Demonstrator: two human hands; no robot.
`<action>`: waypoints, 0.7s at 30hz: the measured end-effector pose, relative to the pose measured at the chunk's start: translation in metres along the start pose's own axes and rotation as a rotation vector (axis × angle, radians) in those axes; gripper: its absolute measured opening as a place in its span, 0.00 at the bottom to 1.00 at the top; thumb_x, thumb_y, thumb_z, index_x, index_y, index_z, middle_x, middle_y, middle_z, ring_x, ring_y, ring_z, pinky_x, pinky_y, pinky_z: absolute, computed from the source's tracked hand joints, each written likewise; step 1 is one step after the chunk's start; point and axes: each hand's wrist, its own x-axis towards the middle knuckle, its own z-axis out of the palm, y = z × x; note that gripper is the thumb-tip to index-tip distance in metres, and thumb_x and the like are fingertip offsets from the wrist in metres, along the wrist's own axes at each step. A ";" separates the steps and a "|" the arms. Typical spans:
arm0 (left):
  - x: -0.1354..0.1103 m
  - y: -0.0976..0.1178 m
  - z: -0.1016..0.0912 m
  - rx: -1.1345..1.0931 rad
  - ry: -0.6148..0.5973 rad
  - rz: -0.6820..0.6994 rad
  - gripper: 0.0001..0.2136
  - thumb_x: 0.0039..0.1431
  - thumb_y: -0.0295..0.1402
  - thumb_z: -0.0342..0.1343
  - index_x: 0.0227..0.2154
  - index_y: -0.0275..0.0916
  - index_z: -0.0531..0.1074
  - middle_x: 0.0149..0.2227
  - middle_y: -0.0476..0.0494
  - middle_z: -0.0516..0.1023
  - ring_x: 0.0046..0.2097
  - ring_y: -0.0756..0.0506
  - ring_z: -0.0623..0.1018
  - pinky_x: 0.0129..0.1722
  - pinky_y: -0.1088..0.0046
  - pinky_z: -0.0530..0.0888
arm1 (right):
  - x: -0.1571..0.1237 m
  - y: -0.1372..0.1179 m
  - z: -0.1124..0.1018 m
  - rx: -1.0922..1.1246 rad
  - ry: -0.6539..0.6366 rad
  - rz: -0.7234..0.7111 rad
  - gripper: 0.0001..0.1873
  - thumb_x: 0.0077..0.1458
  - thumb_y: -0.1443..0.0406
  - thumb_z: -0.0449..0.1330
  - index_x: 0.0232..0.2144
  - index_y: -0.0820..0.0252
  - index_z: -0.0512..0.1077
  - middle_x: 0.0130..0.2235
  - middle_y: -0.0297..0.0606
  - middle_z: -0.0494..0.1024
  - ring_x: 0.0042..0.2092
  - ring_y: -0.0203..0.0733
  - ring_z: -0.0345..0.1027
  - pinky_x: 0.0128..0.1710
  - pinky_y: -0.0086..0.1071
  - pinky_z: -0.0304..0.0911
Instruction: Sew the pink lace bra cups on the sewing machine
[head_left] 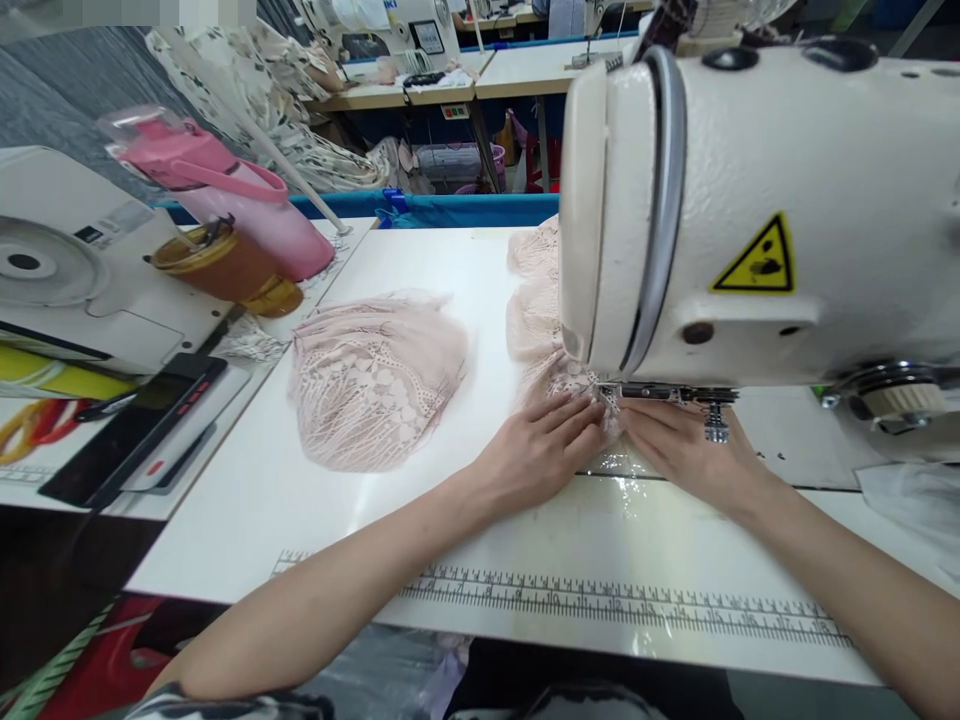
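Under the head of the sewing machine (750, 210) lies a gathered piece of pale pink lace fabric (534, 320), partly hidden behind the machine. My left hand (544, 445) rests on its near end, fingers stretched out flat and close together beside the needle area. From the other side, my right hand (686, 445) reaches in below the metal presser parts (675, 394), which cover some of its fingers. Its fingertips come together at the fabric's edge. A second pink lace piece (379, 385) is spread on the white table (300, 520), left of my left hand, with neither hand on it.
A printed ruler (630, 605) runs along the table's front edge. At left are a pink bottle (247, 205), a brown cup (225, 265), a black flat device (139, 430), scissors (45, 430) and another machine (90, 260). White cloth (915, 505) lies at right.
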 end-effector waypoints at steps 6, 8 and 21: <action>0.000 -0.003 -0.002 -0.100 -0.029 -0.043 0.12 0.65 0.26 0.43 0.44 0.32 0.71 0.51 0.39 0.75 0.55 0.45 0.74 0.59 0.64 0.69 | 0.000 0.006 0.002 -0.263 0.018 -0.226 0.12 0.59 0.70 0.49 0.32 0.57 0.71 0.35 0.34 0.77 0.33 0.37 0.66 0.33 0.35 0.59; 0.001 -0.004 -0.002 -0.105 -0.023 -0.044 0.12 0.65 0.26 0.43 0.43 0.32 0.71 0.51 0.39 0.75 0.54 0.45 0.74 0.59 0.64 0.69 | 0.001 0.006 0.002 -0.328 0.059 -0.271 0.09 0.59 0.69 0.51 0.33 0.58 0.71 0.36 0.34 0.78 0.33 0.36 0.66 0.33 0.35 0.57; 0.004 -0.014 -0.001 -0.095 0.010 -0.060 0.11 0.62 0.25 0.44 0.40 0.32 0.71 0.49 0.39 0.76 0.52 0.43 0.76 0.58 0.62 0.70 | 0.004 0.004 0.008 -0.301 -0.031 -0.257 0.13 0.58 0.76 0.51 0.34 0.57 0.72 0.37 0.33 0.78 0.36 0.34 0.68 0.32 0.30 0.57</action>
